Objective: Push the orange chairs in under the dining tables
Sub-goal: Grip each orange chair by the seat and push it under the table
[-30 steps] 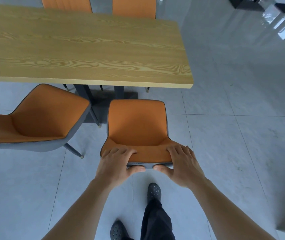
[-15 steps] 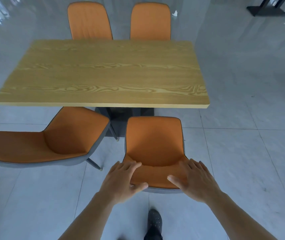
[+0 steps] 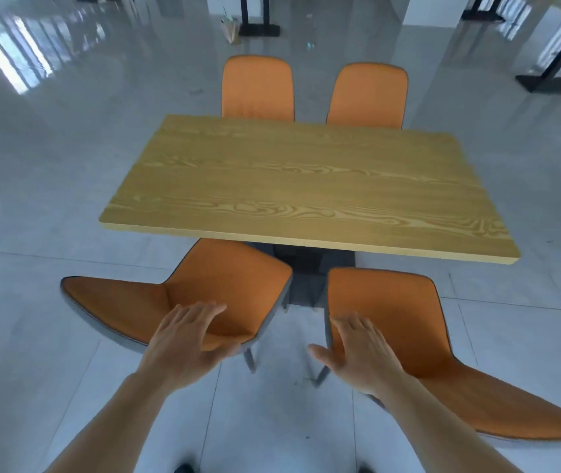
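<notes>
Chairs: four (image 3: 388, 322), one table (image 3: 306, 186)

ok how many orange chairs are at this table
4: two at the far side, far left chair and far right chair; two near, left chair and right chair. No others visible.

A canteen or dining hall: a wood-grain worktop (image 3: 306, 192) ringed by four orange chairs (image 3: 258, 87); a wide, glossy grey tiled floor (image 3: 50, 165); black pedestal bases of further tables (image 3: 551, 80) standing well apart beyond.
</notes>
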Demonstrator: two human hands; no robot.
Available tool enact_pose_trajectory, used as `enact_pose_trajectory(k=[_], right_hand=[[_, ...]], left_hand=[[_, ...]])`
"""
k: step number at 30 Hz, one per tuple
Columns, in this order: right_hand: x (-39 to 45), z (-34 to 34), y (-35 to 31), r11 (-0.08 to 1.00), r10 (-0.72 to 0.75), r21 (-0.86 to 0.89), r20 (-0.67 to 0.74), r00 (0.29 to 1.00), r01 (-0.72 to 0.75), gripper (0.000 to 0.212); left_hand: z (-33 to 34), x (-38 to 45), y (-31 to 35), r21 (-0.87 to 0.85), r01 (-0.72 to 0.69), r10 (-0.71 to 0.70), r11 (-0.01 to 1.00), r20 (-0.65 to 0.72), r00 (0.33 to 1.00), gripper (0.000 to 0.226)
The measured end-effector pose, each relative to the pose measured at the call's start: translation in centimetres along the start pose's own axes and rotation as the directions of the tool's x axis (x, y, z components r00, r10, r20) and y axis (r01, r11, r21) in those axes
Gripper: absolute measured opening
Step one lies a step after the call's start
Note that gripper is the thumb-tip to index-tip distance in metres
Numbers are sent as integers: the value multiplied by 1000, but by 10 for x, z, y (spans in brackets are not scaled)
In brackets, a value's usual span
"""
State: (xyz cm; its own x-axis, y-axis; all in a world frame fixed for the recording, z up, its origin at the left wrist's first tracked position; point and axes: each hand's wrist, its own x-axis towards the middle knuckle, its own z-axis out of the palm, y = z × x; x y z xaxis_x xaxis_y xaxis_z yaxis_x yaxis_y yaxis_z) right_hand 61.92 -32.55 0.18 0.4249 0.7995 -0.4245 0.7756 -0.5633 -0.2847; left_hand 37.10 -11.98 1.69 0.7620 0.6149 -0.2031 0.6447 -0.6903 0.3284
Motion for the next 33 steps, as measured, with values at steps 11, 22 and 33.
enact_pose_trajectory(k=[11, 22, 33], right_hand=[[63, 74, -262, 973, -20, 230, 110, 994, -6, 110], [88, 114, -322, 986, 80, 155, -115, 990, -62, 84], [86, 100, -285, 995, -29, 93, 0, 1000, 29, 97]], left_hand=[[-70, 5, -223, 16, -56, 54, 998, 97, 994, 99], [-66, 47, -280, 76, -227, 211, 971, 175, 962, 95], [-50, 36, -250, 92, -170, 167, 981, 38, 985, 89]])
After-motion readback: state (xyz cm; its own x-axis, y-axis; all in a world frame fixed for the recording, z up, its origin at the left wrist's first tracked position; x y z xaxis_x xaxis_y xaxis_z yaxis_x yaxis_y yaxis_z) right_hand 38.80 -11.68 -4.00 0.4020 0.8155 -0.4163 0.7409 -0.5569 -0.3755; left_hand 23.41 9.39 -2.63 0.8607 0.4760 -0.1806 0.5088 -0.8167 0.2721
